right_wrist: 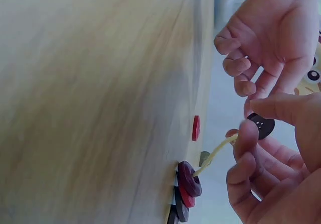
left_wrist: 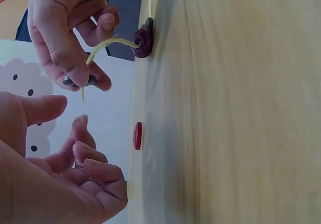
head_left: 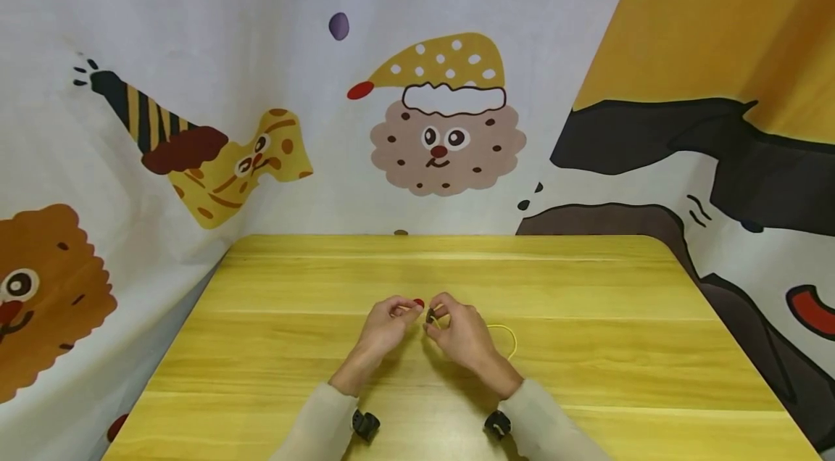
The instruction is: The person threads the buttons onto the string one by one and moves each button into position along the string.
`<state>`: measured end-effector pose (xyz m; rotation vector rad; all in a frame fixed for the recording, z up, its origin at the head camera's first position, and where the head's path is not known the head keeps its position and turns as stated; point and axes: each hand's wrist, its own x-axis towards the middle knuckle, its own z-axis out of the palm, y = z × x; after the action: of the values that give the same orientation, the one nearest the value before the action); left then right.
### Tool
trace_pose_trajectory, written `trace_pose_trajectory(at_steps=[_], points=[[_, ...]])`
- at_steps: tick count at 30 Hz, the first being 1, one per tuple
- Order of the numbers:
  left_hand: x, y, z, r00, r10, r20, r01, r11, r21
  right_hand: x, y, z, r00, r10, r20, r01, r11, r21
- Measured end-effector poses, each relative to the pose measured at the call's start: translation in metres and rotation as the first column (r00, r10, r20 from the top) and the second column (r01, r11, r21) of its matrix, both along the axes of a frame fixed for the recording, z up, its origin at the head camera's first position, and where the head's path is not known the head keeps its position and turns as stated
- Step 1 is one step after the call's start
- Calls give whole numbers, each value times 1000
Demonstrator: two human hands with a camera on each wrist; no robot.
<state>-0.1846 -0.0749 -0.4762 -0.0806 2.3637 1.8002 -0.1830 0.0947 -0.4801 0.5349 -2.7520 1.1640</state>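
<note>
My right hand (head_left: 462, 332) pinches a dark four-hole button (right_wrist: 263, 126) between thumb and fingers. A yellow cord (left_wrist: 107, 42) runs up to this button, and its short end shows just past the button's edge. Further down, the cord passes through a maroon button (right_wrist: 189, 179), with several red and dark buttons stacked against it on the table. Close by, my left hand (left_wrist: 65, 158) holds nothing; its thumb stands apart from the loosely bent fingers. A loose red button (left_wrist: 138, 135) lies on the table beyond the left fingertips.
Both hands are over the middle of a yellow wood-grain table (head_left: 293, 280). A loop of the cord (head_left: 512, 338) lies right of the right hand. Behind the table hangs a white curtain (head_left: 287, 26) with cartoon prints. A dark device (head_left: 365, 425) sits at each wrist.
</note>
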Motion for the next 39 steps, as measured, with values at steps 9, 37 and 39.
trace_pose_trajectory(at_steps=[9, 37, 39], points=[[3, 2, -2, 998, -57, 28, 58, 998, -40, 0, 4, 2, 993, 64, 103, -56, 995, -80], [2, 0, -4, 996, -73, -43, 72, 997, -23, 0, 6, 6, 990, 96, 106, -88, 993, -76], [3, -1, -3, 996, -77, -34, 76, 997, -29, 0, 6, 6, 991, 91, 98, -85, 994, -70]])
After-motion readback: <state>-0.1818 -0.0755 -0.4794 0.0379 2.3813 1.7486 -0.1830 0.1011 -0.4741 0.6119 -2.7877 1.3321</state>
